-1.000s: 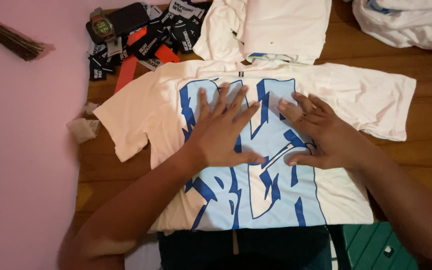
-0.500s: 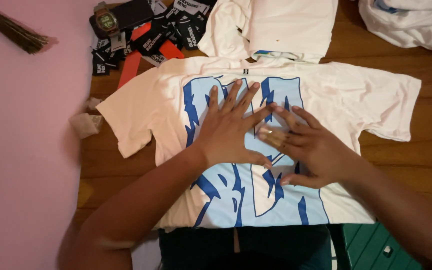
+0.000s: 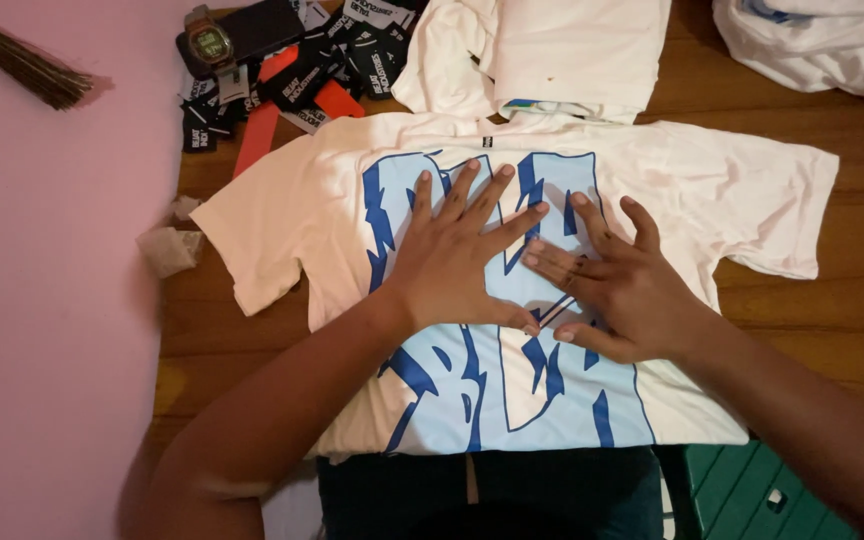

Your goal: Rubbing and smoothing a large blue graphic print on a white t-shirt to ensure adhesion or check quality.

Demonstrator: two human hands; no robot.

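Observation:
A white T-shirt (image 3: 712, 190) with a large blue print lies spread flat on a wooden table (image 3: 852, 300), sleeves out to both sides. My left hand (image 3: 457, 255) presses flat on the middle of the print, fingers spread. My right hand (image 3: 607, 280) lies flat just to its right, fingers apart and touching the left hand's fingertips. Neither hand grips anything.
Folded white shirts (image 3: 552, 50) lie beyond the collar, another white pile (image 3: 822, 40) at the far right. Black labels (image 3: 352, 60), orange strips (image 3: 262, 125) and a wristwatch (image 3: 210, 42) sit at the top left. A crumpled paper scrap (image 3: 167, 248) lies by the left sleeve. A pink surface (image 3: 42, 300) borders the table.
My right hand has slid left across the print until it meets my left hand. The left hand has stayed near the middle.

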